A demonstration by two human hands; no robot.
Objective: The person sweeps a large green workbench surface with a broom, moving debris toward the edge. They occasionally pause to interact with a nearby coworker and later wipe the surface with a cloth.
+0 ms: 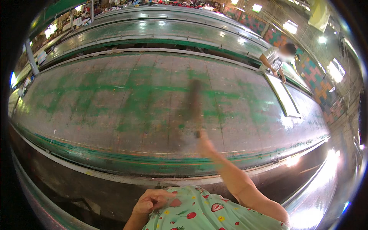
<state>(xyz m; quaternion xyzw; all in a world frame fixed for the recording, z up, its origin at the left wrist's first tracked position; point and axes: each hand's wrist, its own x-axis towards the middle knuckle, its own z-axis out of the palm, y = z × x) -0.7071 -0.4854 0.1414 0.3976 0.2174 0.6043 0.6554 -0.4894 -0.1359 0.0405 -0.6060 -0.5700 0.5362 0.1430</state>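
Note:
My right hand (205, 143) reaches out over a long table and grips the handle of a brush-like tool (194, 99). Motion blurs the tool's long dark head, so its exact kind and whether it touches the surface cannot be told. The table top (138, 106) is greyish brown with worn green patches and thin lines across it. At my waist, my left hand (151, 199) is held against the front of a pale green fruit-print shirt (198, 212), fingers loosely bent and partly apart. Nothing shows in it.
Across the table, at the right, a person (271, 59) has their hands at a pale rectangular frame (283, 95) lying on the table top. A light rail (115, 178) edges the near side. More long tables (161, 28) stand behind; another surface (313, 192) is at lower right.

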